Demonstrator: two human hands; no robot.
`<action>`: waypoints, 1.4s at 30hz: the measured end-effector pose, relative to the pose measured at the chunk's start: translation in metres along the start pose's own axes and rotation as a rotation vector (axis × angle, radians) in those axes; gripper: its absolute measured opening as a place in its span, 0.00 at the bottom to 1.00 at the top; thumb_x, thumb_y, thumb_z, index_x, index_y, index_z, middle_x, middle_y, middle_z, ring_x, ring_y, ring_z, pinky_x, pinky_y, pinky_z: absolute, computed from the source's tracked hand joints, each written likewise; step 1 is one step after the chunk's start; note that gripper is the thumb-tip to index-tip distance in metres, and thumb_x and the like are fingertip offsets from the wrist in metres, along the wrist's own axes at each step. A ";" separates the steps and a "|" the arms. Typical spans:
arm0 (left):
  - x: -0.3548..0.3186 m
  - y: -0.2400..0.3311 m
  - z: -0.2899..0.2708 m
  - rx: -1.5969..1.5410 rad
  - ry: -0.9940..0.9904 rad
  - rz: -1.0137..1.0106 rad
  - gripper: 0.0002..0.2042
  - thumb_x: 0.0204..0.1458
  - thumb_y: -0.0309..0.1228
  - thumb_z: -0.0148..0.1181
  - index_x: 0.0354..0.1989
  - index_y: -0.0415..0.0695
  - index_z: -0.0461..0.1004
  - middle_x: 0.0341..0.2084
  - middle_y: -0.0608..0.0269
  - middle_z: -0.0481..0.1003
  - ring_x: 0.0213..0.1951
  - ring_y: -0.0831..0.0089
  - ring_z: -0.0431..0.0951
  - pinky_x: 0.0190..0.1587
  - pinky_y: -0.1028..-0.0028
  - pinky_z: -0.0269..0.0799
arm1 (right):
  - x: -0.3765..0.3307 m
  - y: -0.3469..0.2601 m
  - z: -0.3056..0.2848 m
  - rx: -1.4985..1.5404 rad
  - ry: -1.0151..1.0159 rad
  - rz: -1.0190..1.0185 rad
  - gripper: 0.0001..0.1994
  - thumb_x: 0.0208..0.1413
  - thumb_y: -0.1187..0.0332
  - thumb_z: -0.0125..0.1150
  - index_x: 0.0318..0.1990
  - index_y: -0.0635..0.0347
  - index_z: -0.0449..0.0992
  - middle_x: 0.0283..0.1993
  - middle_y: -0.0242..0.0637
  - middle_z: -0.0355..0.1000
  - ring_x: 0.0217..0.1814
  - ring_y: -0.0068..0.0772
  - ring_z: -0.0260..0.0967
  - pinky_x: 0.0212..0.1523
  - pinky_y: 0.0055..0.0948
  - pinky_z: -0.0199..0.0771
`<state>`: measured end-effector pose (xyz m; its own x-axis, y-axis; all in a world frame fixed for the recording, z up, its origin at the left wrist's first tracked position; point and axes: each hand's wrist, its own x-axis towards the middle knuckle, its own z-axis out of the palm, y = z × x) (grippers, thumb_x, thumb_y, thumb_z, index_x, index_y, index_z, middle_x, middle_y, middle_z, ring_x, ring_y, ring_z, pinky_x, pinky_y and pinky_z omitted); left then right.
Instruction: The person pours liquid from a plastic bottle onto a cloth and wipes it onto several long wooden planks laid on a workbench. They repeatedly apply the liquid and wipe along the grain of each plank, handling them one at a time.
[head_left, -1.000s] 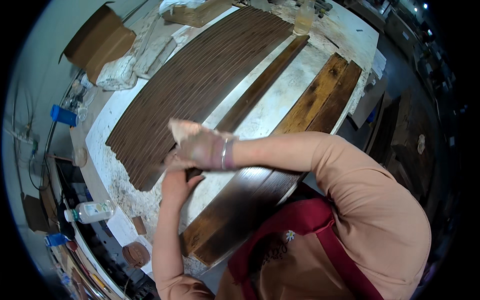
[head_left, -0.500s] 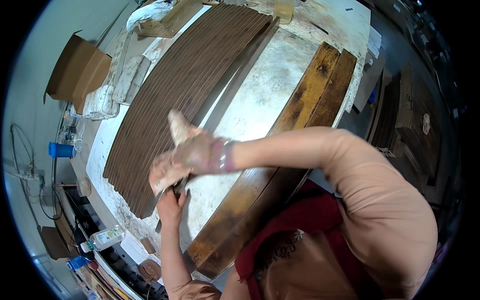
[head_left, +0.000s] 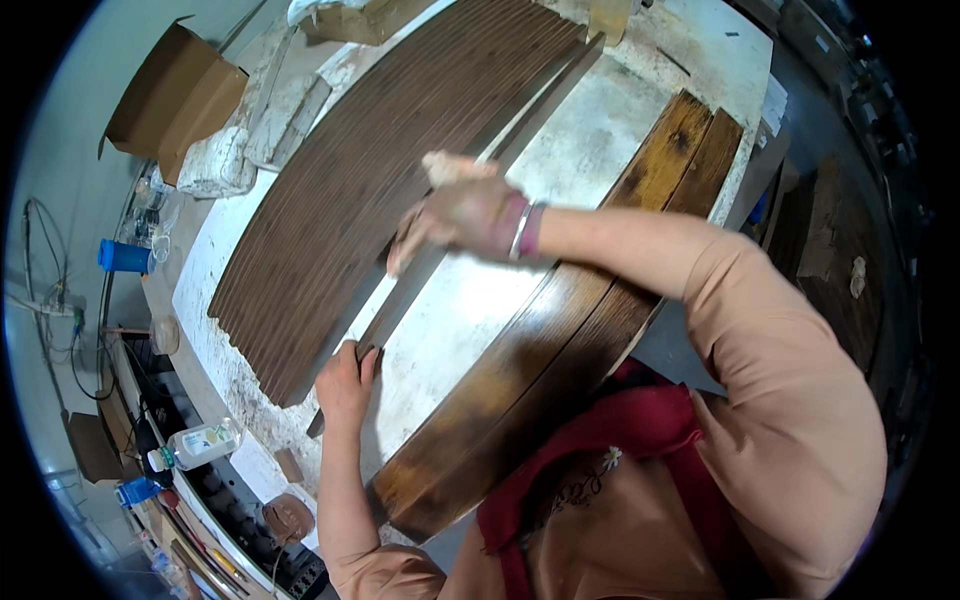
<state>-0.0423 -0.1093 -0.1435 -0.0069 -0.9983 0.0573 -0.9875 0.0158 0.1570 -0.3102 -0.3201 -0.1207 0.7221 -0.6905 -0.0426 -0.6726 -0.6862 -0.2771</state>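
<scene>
A long, narrow dark wooden strip (head_left: 385,320) lies slantwise across the table, beside a broad row of similar brown strips (head_left: 370,160). My left hand (head_left: 345,388) is closed around the strip near its near end. Farther along, my right hand (head_left: 465,215), stained or thinly gloved and blurred by motion, is closed over the strip's middle. A pale, pinkish rag (head_left: 450,168) sticks out from it. Part of the strip is hidden beneath that hand. Closer to me rest two wide, glossy brown boards (head_left: 500,385), side by side under my right forearm.
The white, stained table (head_left: 550,150) carries a jar of yellowish liquid (head_left: 608,20) at its far edge. To the left are an open cardboard box (head_left: 170,95), wrapped white blocks (head_left: 215,160), a blue cup (head_left: 125,256) and a clear bottle (head_left: 200,443). More dark boards (head_left: 835,230) stand at right.
My right hand has slid with the rag away from my left hand, up and to the right along the strip. My left hand keeps its hold near the end. The whole view has shifted slightly.
</scene>
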 end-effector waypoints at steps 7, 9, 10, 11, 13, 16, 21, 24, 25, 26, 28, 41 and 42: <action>0.006 0.010 -0.002 -0.022 0.034 -0.018 0.15 0.55 0.43 0.61 0.32 0.42 0.69 0.20 0.50 0.74 0.25 0.51 0.76 0.28 0.57 0.70 | -0.004 0.060 -0.040 0.285 0.179 0.467 0.13 0.63 0.59 0.52 0.42 0.61 0.73 0.36 0.41 0.74 0.33 0.28 0.74 0.30 0.20 0.77; 0.002 0.008 -0.003 -0.030 0.020 -0.019 0.15 0.55 0.43 0.61 0.32 0.42 0.69 0.20 0.50 0.74 0.25 0.51 0.76 0.28 0.57 0.70 | 0.000 0.023 -0.019 0.473 0.134 0.583 0.15 0.62 0.59 0.53 0.50 0.58 0.71 0.38 0.40 0.73 0.35 0.24 0.72 0.31 0.18 0.78; 0.002 0.006 -0.003 -0.032 0.008 -0.015 0.16 0.55 0.43 0.61 0.32 0.42 0.69 0.20 0.50 0.74 0.25 0.51 0.76 0.28 0.57 0.70 | 0.004 0.019 -0.013 0.411 0.071 0.496 0.18 0.63 0.59 0.52 0.56 0.58 0.68 0.38 0.40 0.72 0.36 0.20 0.71 0.30 0.14 0.77; 0.005 0.007 -0.003 -0.036 0.008 -0.011 0.16 0.55 0.43 0.61 0.32 0.42 0.69 0.20 0.50 0.74 0.26 0.51 0.76 0.28 0.57 0.70 | 0.001 0.031 -0.016 0.336 0.039 0.450 0.15 0.64 0.60 0.50 0.52 0.58 0.70 0.37 0.38 0.73 0.37 0.21 0.72 0.33 0.17 0.77; -0.002 0.003 -0.004 -0.038 0.002 -0.033 0.16 0.55 0.43 0.60 0.31 0.42 0.69 0.21 0.50 0.74 0.26 0.52 0.76 0.29 0.57 0.70 | -0.011 0.058 -0.055 0.201 -0.024 0.519 0.11 0.66 0.63 0.48 0.44 0.58 0.73 0.35 0.35 0.74 0.38 0.22 0.74 0.39 0.22 0.77; 0.002 0.007 0.000 -0.013 -0.001 -0.032 0.15 0.55 0.42 0.60 0.31 0.42 0.68 0.21 0.50 0.74 0.26 0.51 0.76 0.29 0.57 0.70 | -0.021 0.079 -0.081 0.220 0.188 0.421 0.09 0.63 0.66 0.49 0.43 0.54 0.76 0.36 0.35 0.76 0.41 0.30 0.77 0.45 0.32 0.76; 0.003 0.009 -0.002 -0.023 0.008 -0.011 0.14 0.54 0.40 0.61 0.31 0.42 0.68 0.21 0.50 0.74 0.25 0.51 0.75 0.29 0.57 0.69 | -0.011 0.012 -0.033 0.091 -0.108 0.204 0.12 0.62 0.64 0.48 0.47 0.48 0.78 0.45 0.35 0.77 0.55 0.30 0.73 0.62 0.40 0.65; -0.004 0.005 -0.001 -0.023 0.003 -0.006 0.14 0.54 0.40 0.61 0.31 0.42 0.68 0.21 0.51 0.74 0.25 0.51 0.75 0.28 0.56 0.69 | -0.009 0.037 -0.074 -0.002 -0.120 0.287 0.12 0.57 0.67 0.56 0.45 0.61 0.78 0.48 0.45 0.77 0.49 0.31 0.77 0.49 0.38 0.79; -0.001 0.005 -0.002 -0.025 0.017 0.003 0.14 0.54 0.40 0.61 0.30 0.42 0.68 0.21 0.51 0.74 0.25 0.51 0.75 0.28 0.56 0.69 | -0.001 0.061 -0.064 0.128 -0.147 0.331 0.12 0.59 0.67 0.53 0.45 0.60 0.78 0.49 0.45 0.76 0.49 0.33 0.76 0.48 0.40 0.78; 0.002 0.007 -0.003 -0.016 0.015 -0.001 0.14 0.54 0.40 0.61 0.30 0.42 0.68 0.21 0.51 0.73 0.25 0.51 0.75 0.28 0.56 0.69 | 0.007 0.085 -0.051 0.255 -0.171 0.383 0.12 0.60 0.67 0.50 0.45 0.60 0.78 0.50 0.45 0.75 0.50 0.34 0.76 0.46 0.42 0.78; 0.001 0.011 -0.003 -0.004 0.003 -0.031 0.14 0.54 0.40 0.61 0.30 0.42 0.68 0.21 0.51 0.73 0.25 0.51 0.75 0.28 0.56 0.69 | 0.004 0.031 -0.046 -0.030 -0.220 0.199 0.11 0.61 0.68 0.48 0.43 0.53 0.78 0.42 0.39 0.78 0.44 0.30 0.77 0.39 0.35 0.79; 0.005 0.014 -0.001 -0.008 -0.006 -0.018 0.15 0.55 0.41 0.60 0.31 0.42 0.67 0.21 0.52 0.73 0.25 0.52 0.75 0.28 0.57 0.69 | 0.004 -0.008 -0.021 0.205 -0.271 0.129 0.25 0.56 0.50 0.55 0.57 0.53 0.73 0.49 0.40 0.77 0.54 0.42 0.73 0.61 0.51 0.61; 0.001 0.011 -0.003 -0.013 -0.024 -0.023 0.15 0.55 0.41 0.60 0.31 0.42 0.67 0.21 0.51 0.73 0.25 0.52 0.75 0.28 0.57 0.69 | 0.000 -0.015 -0.018 0.152 -0.256 0.076 0.21 0.58 0.54 0.55 0.55 0.52 0.74 0.44 0.37 0.78 0.52 0.37 0.73 0.60 0.48 0.62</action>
<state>-0.0523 -0.1100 -0.1391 0.0121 -0.9995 0.0301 -0.9852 -0.0068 0.1713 -0.3030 -0.3136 -0.0995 0.7008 -0.6454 -0.3039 -0.7083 -0.5791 -0.4037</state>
